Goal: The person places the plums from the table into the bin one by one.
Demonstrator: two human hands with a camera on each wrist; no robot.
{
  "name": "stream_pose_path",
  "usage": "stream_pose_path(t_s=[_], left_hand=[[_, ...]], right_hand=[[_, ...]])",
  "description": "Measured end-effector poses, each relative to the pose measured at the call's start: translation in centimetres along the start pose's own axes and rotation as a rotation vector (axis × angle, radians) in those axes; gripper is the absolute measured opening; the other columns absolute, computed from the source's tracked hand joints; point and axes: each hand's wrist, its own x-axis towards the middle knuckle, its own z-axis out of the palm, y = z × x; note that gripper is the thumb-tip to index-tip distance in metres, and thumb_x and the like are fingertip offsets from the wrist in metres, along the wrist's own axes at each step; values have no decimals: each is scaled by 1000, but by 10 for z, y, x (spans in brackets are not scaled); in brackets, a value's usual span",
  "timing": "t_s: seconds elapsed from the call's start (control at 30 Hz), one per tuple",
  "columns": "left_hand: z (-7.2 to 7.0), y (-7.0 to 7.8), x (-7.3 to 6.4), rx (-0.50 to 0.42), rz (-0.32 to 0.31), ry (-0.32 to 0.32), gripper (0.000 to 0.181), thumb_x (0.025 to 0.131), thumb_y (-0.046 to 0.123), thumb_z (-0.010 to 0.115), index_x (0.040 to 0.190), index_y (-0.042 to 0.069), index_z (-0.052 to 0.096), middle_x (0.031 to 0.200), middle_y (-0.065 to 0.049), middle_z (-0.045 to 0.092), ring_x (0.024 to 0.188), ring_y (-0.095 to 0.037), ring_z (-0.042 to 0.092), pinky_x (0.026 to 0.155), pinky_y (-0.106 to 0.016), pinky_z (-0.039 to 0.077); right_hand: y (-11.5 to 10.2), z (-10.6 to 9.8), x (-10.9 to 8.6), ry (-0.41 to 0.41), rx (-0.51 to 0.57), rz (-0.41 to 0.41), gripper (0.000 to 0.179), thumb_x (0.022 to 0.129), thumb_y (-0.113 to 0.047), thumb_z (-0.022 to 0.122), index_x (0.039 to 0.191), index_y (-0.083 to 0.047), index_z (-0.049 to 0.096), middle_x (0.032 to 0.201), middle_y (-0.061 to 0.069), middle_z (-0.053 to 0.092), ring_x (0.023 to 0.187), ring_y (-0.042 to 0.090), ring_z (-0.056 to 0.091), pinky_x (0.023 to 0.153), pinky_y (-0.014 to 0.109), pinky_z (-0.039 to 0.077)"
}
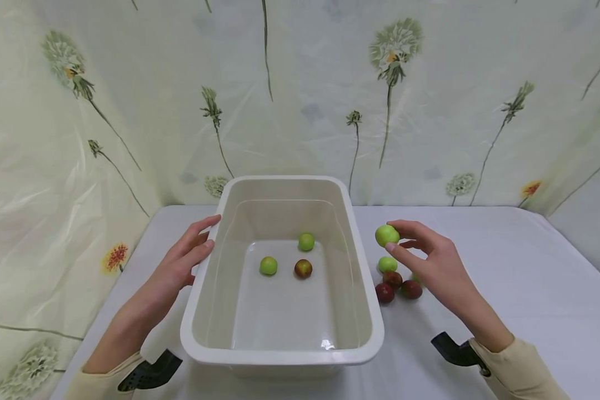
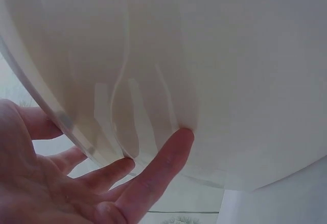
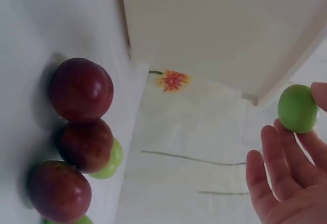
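Note:
A white plastic tub stands on the table. On its floor lie two green plums and one reddish-green plum. My left hand touches the tub's left side near the rim; in the left wrist view its fairly straight fingers rest against the outer wall. Just right of the tub, my right hand pinches a green plum between thumb and fingertips, above a small pile. Three dark red plums lie in that pile with green plums, one partly hidden by the hand.
A white cloth covers the table. Behind and on the left hangs a pale curtain printed with dandelions. Black straps with cameras sit at both wrists, over beige sleeves.

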Motion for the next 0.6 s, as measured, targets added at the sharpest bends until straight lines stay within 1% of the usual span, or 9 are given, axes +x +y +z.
stream_pose_path(t_s=[0.1,0.27,0.43,0.6], left_hand=[[0,-1,0,-3,4,-1,52,105,40,41,154,25,28,143,-14,41,119,-37,52,82,-47,51],[0,-1,0,-3,12,-2,52,105,40,41,154,24,28,143,-14,41,120,-38,50,82,-47,51],[0,-1,0,-4,16,-1,52,105,40,41,153,24,28,143,-13,41,121,-36,50,83,-47,51],[0,-2,1,-7,19,6,52,105,39,41,153,24,28,142,-13,42,119,-33,52,82,-48,51]], right_hand=[[-4,2,3,19,9,-30,35,95,-29,67,130,-27,61,121,-10,63,102,13,60,87,26,45],[-9,2,9,63,34,-99,36,94,-18,69,130,-20,62,121,-6,63,101,11,60,87,20,46],[-12,3,17,99,83,-152,37,92,-12,70,128,-16,63,120,-3,63,100,12,60,88,20,46],[-19,5,24,111,113,-184,37,92,-10,70,127,-15,63,119,-2,64,100,14,61,88,20,46]])
